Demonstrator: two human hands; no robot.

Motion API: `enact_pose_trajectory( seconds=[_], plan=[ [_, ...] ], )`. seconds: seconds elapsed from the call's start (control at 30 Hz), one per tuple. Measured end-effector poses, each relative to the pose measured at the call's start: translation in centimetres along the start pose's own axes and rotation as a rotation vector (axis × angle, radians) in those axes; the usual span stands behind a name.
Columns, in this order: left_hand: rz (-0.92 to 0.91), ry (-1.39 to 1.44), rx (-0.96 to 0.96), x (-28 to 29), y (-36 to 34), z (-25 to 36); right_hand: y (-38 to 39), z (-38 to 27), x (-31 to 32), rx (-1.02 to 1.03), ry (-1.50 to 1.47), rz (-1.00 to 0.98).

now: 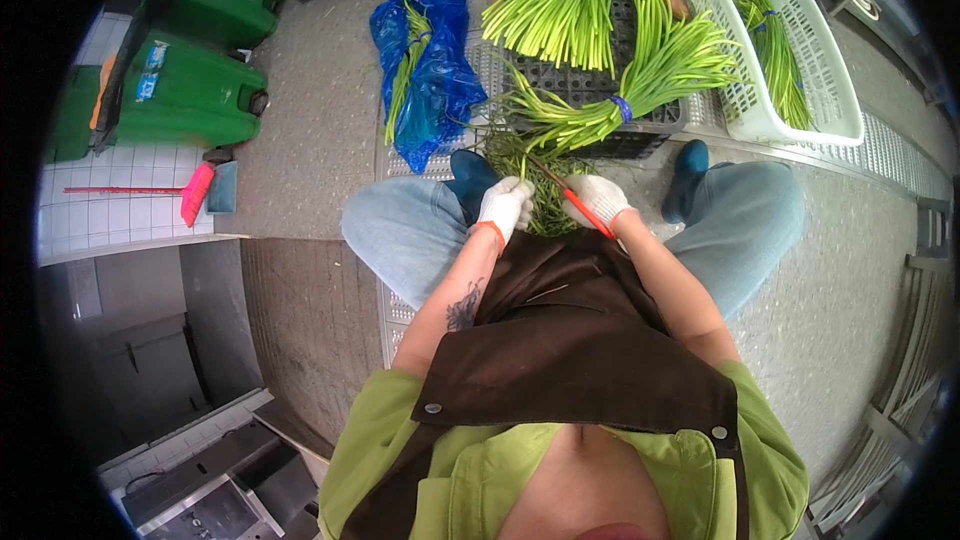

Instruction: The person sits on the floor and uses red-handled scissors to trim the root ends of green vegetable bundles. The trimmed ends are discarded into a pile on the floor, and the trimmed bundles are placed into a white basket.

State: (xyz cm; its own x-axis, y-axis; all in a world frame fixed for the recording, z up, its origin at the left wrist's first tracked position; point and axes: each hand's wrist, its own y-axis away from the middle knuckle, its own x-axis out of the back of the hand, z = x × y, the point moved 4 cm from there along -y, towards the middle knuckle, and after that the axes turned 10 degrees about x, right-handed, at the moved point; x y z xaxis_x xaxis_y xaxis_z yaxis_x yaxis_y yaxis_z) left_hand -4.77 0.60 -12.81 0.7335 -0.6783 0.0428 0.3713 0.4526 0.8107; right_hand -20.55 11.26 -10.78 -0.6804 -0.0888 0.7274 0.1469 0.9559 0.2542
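Observation:
My left hand, in a white glove with an orange cuff, is closed round the end of a green stalk. My gloved right hand grips a red-handled blade, apparently a knife, whose dark blade points up and left towards that stalk. Thin green trimmings lie in a heap below and between both hands. Just beyond, a bundle of long green stalks with a purple band rests on an upturned black crate. A fanned bundle of stalks lies behind it.
A blue plastic bag with a small tied bunch lies left of the crate. To the right stands a white basket holding another bundle. Green bins and a pink broom are far left. Another person's limbs show behind the crate.

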Motion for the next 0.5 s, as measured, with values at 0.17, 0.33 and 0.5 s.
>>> enact_pose_trajectory(
  seconds=[0.17,0.33,0.5],
  plan=[
    [0.111,-0.708,-0.147,1.6,0.1,1.0,1.5,-1.0,0.9,0.015,0.027,0.044],
    [0.627,-0.902,-0.54,1.9,3.5,8.4,4.5,-1.2,2.6,0.177,-0.222,0.224],
    [0.497,-0.735,-0.936,-3.4,2.2,17.2,5.0,2.2,4.2,-0.037,-0.518,0.579]
  ],
)
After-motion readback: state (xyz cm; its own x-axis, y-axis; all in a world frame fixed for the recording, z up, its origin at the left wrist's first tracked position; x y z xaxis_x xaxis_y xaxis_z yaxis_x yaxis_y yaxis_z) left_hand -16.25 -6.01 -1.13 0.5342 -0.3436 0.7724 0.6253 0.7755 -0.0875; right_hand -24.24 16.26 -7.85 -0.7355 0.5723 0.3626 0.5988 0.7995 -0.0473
